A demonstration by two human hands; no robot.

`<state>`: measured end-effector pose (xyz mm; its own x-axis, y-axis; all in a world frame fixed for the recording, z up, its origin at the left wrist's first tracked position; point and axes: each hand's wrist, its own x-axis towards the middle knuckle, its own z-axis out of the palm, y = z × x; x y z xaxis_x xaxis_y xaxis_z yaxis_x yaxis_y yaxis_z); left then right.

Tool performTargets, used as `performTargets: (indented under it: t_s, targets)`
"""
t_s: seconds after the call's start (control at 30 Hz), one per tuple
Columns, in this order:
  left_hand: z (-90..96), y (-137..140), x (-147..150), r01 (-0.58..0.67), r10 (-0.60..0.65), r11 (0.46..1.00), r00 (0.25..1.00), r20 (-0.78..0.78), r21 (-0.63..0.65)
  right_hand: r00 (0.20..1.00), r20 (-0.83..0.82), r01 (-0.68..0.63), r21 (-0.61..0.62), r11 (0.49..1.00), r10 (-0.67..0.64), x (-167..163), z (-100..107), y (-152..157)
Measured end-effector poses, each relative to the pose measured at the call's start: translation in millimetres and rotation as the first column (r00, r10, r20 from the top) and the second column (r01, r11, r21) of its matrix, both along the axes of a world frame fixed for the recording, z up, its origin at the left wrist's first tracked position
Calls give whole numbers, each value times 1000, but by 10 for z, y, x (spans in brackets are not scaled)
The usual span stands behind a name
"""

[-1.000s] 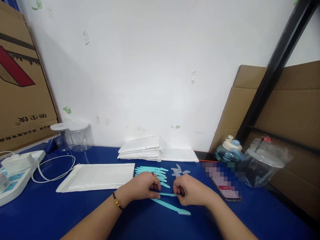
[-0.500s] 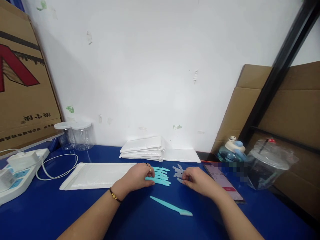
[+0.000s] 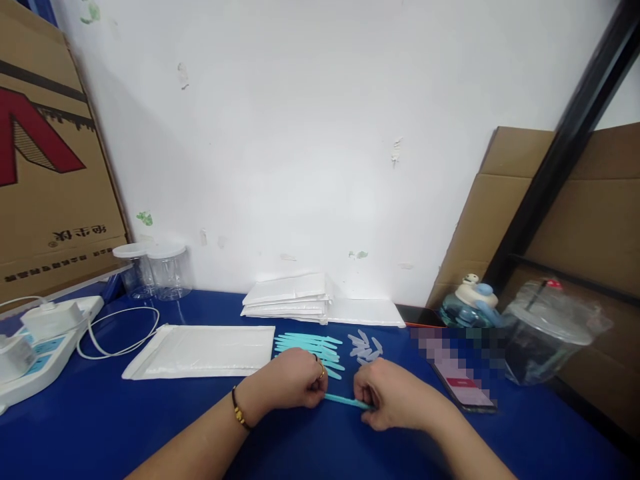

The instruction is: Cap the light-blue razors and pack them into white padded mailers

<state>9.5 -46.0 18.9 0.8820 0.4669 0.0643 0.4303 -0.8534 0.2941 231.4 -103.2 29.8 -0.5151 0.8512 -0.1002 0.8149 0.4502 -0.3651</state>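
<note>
A turquoise eyebrow razor (image 3: 344, 400) is stretched between my two hands, just in front of the other razors. My left hand (image 3: 301, 379) pinches its handle end. Closed around the opposite end is my right hand (image 3: 389, 396), whose fingers hide the blade; whether a cap is on it I cannot tell. Several more turquoise eyebrow razors (image 3: 306, 343) lie side by side behind my left hand. Beyond my right hand is a small group of translucent blade caps (image 3: 361, 344).
A white padded envelope (image 3: 200, 350) lies at left, and a stack of envelopes (image 3: 285, 297) rests against the wall. Clear jars (image 3: 169, 273), a power strip (image 3: 55, 357) and its cable are farther left. A phone (image 3: 467, 383), a blue-glass ornament (image 3: 467, 303) and a bagged cup (image 3: 543, 333) stand right.
My left hand has left the row of razors and my right hand the caps. Both have come nearer me, and the razor that lay alone in front is now held between them.
</note>
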Motion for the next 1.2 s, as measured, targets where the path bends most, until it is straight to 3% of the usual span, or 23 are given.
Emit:
performTargets:
  t_s: [0.2, 0.37, 0.43, 0.53, 0.77, 0.87, 0.97, 1.07, 1.2]
  targets:
    - [45, 26, -47, -24, 26, 999, 999, -40, 44, 999, -2, 52, -1, 999, -52, 133, 32, 44]
    - [157, 62, -169, -117, 116, 993, 993, -31, -27, 967, 3, 255, -77, 964, -256, 458, 111, 116]
    - [191, 62, -194, -128, 129, 987, 992, -3, -100, 946, 1, 323, -13, 946, -323, 532, 155, 133]
    - [201, 54, -193, -114, 117, 979, 993, 11, -172, 944, -59, 329, 119, 937, -324, 514, 145, 168]
    - [144, 70, -202, -115, 113, 991, 993, -33, -71, 949, -95, 314, 176, 933, -301, 302, -149, 327]
    - [127, 86, -224, -134, 131, 989, 990, -57, -62, 952, -157, 279, 107, 954, -261, 301, -180, 321]
    - [125, 96, -236, -138, 133, 988, 989, -59, -75, 949, -228, 199, -96, 975, -216, 310, -167, 265]
    - [127, 101, -240, -138, 135, 988, 989, -54, -63, 936, -279, 130, -289, 948, -214, 283, -163, 208]
    - [122, 109, -237, -137, 134, 990, 989, -55, -41, 929, -313, 86, -333, 939, -196, 217, -172, 176]
